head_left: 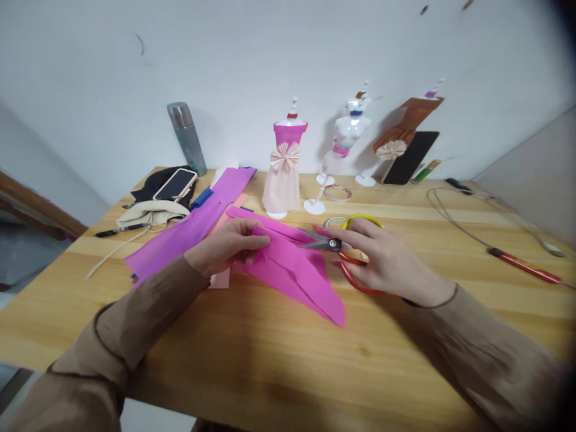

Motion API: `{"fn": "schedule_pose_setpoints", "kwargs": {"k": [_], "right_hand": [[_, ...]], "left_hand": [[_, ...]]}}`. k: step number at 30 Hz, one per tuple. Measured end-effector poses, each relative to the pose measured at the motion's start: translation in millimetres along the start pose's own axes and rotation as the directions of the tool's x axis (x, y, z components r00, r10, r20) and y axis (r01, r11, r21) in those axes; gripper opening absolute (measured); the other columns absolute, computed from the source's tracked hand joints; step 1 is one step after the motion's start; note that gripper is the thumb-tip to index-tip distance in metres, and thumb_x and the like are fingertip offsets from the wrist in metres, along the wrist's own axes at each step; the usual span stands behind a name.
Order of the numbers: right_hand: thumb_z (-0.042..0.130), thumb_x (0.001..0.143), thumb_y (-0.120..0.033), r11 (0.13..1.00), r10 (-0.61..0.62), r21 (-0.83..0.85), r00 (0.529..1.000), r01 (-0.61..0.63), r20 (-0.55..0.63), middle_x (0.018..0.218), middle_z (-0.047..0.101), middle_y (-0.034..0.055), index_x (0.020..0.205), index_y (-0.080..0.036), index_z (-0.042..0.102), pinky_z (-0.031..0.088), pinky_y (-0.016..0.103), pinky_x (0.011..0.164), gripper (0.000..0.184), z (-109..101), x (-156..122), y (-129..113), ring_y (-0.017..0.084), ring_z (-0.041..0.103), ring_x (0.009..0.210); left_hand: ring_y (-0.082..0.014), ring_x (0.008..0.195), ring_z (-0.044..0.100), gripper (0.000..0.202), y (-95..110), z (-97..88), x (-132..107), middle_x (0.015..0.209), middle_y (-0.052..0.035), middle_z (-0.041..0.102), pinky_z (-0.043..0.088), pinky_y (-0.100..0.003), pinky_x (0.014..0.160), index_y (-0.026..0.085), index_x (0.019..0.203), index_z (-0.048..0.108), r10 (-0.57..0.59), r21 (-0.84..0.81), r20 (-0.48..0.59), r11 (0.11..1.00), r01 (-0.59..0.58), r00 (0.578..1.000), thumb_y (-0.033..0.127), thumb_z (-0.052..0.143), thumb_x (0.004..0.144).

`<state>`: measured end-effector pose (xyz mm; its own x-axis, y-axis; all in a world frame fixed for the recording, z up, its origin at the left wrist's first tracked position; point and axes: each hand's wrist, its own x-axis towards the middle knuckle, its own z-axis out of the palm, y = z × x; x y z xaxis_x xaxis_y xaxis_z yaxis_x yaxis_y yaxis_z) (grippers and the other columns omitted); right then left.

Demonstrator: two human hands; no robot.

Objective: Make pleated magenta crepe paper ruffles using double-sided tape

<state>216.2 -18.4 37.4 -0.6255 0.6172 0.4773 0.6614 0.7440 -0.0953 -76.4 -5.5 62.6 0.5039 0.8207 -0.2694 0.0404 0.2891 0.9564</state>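
Left hand (pixel 231 246) is down on the desk (pixel 270 360), thumb and fingers pinched onto the folded top edge of the pink sheet (pixel 297 276), pinning it flat. Right hand (pixel 387 261) is closed through the loops of the scissors (pixel 333 244), 1 loop yellow, 1 red, with the index finger laid forward toward the pivot. The blades point left and look nearly closed, their tips lying at the sheet's upper right edge, near the left fingertips.

The pink sheet sits mid-desk between the 2 hands, folded into a long wedge that runs toward the near edge and ends in a point. As I judge it, the cutting is at its very start: no slit shows and no loose offcut lies beside the sheet, so nearly all of it looks whole. Whether the blades have bitten in, I cannot tell.

To the left lies a long purple strip (pixel 193 231). Behind stand 3 small dress forms: a pink-dressed form (pixel 283 174) with a fan rosette, a white form (pixel 346 141) with a pink waistband, and a brown-draped form (pixel 405 129). A phone (pixel 175 184) rests on dark cloth at far left, with a grey flask (pixel 186 138) behind it. A red-handled tool (pixel 524 267) lies well apart on the right.
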Motion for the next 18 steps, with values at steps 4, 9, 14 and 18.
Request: {"fn": "schedule_pose_setpoints", "kwargs": {"k": [4,9,14,18], "right_hand": [[0.058,0.083,-0.025,0.995,-0.066,-0.086,0.99,0.055,-0.122,0.081,0.055,0.0088,0.124,-0.016,0.062,0.046,0.033,0.059,0.041,3.3,0.3,1.4,0.022,0.056,0.072],[0.061,0.082,-0.025,0.989,-0.088,-0.135,0.984,0.067,-0.156,0.082,0.055,0.0087,0.126,-0.015,0.059,0.046,0.033,0.06,0.045,5.0,-2.9,4.6,0.022,0.055,0.073],[0.061,0.081,-0.024,0.978,-0.112,-0.194,0.977,0.076,-0.18,0.083,0.054,0.0087,0.124,-0.014,0.06,0.046,0.033,0.06,0.043,7.5,-5.1,7.6,0.021,0.055,0.074],[0.061,0.082,-0.024,0.979,-0.117,-0.187,0.98,0.086,-0.16,0.082,0.055,0.0077,0.126,-0.018,0.057,0.045,0.032,0.06,0.045,7.8,-5.4,6.7,0.022,0.056,0.075]], "left_hand": [[-0.0049,0.038,0.043,0.03,-1.3,-0.7,0.2,0.046,0.0027,0.052,0.028,-0.016,0.035,0.011,0.067,0.06,-0.007,-0.014,-0.021,1.0,0.006,1.0,0.035,0.08,0.066],[-0.0043,0.038,0.042,0.029,-0.3,0.4,-0.2,0.047,0.0027,0.052,0.028,-0.016,0.036,0.012,0.065,0.059,0.009,-0.016,-0.023,1.0,-0.009,1.0,0.033,0.078,0.067],[-0.0042,0.036,0.041,0.028,1.8,0.2,-0.8,0.043,0.003,0.05,0.029,-0.016,0.036,0.011,0.063,0.06,0.01,-0.01,-0.005,1.0,-0.01,1.0,0.032,0.078,0.068],[-0.0046,0.036,0.041,0.025,1.5,-0.5,-0.2,0.043,0.0033,0.051,0.031,-0.016,0.036,0.012,0.065,0.061,0.002,-0.015,-0.01,1.0,-0.002,1.0,0.031,0.077,0.069]]}}
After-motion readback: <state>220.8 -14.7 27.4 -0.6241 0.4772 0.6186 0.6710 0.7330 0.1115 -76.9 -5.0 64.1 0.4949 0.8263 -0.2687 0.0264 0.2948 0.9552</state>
